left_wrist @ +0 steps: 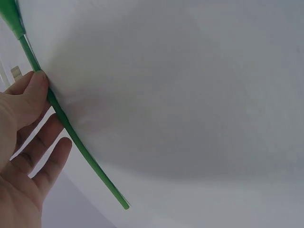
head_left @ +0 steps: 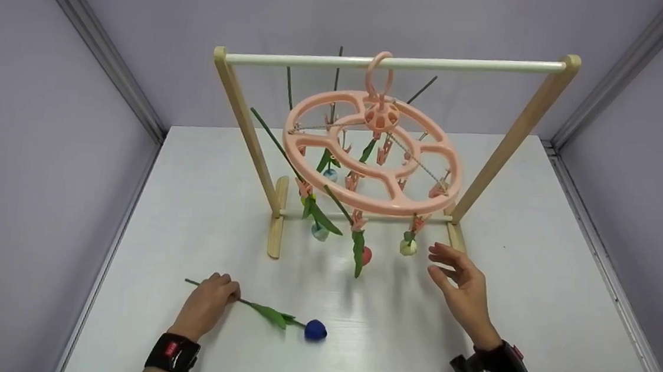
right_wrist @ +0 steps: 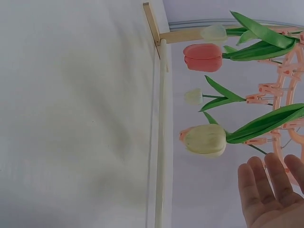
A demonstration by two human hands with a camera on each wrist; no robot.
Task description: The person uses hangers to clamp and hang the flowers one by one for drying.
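Note:
A blue artificial tulip lies on the white table, its green stem running left under my left hand. In the left wrist view the thumb of that hand touches the stem, with the fingers loosely extended beside it and not wrapped round it. My right hand hovers open and holds nothing. It is just right of a white tulip hanging head down from the pink round clip hanger. In the right wrist view its fingertips are just below that tulip.
The hanger hangs by its hook from the rod of a wooden rack at mid-table. Several more tulips hang from its clips, among them a red one. Grey walls close in the table on three sides.

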